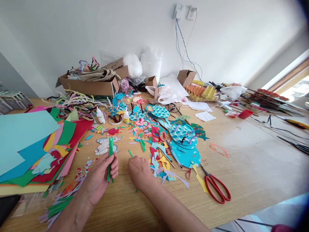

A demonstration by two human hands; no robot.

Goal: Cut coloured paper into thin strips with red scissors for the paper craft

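Note:
Several narrow green paper strips [110,147] stand upright in my left hand [102,169], its thumb and fingers closed around them. To the right, my right hand [140,171] is closed on a single green paper strip [130,153], whose ends poke out above and below the fist. Just beyond my left hand lie grey fish cutouts [103,149] on the table. Beside my left forearm is a pile of cut strips, with green strips [58,206] and purple ones among them. Colourful paper scraps [156,151] are scattered past my right hand.
Red-handled scissors [217,188] lie at right, near blue woven paper discs [185,151]. Coloured sheets [26,138] are stacked at left. Glue bottles [100,116], pipe cleaners [74,104] and a cardboard box [89,87] stand farther back. The wooden table [253,167] extends right.

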